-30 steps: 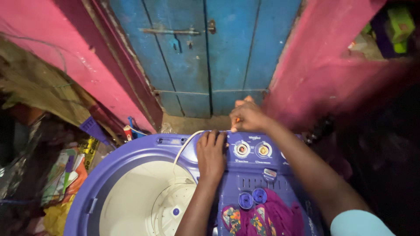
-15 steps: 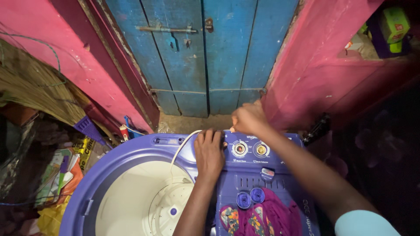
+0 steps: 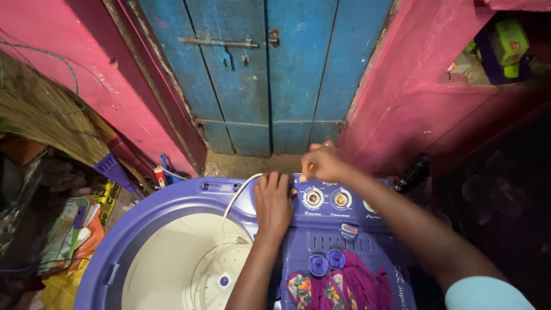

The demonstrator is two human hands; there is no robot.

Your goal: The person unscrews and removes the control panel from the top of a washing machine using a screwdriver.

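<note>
Since the earlier frames the right hand (image 3: pixel 326 163) has lifted slightly off the far edge of the washing machine (image 3: pixel 189 198), and the view has tipped up to show more of the door. That hand hovers just beyond the control panel (image 3: pixel 338 215), fingers pinched narrow around what looks like a small orange object (image 3: pixel 310 166), though it is too small to tell what it is. The left hand (image 3: pixel 274 204) lies flat and open, palm down, on the panel's left end, touching the purple top just left of the two round dials (image 3: pixel 327 198). A thin white hose (image 3: pixel 234 198) curves from under that hand into the cream wash tub (image 3: pixel 166 264) at the near left. On the near right, a magenta patterned cloth (image 3: pixel 344 287) is heaped over the machine's lid, just below two small blue caps (image 3: pixel 326 262). Beyond the machine stands a blue wooden door (image 3: pixel 270 74) with a metal bolt, flanked by pink walls (image 3: pixel 69 69). A straw mat (image 3: pixel 40 109) and coloured clutter sit on the far left.
</note>
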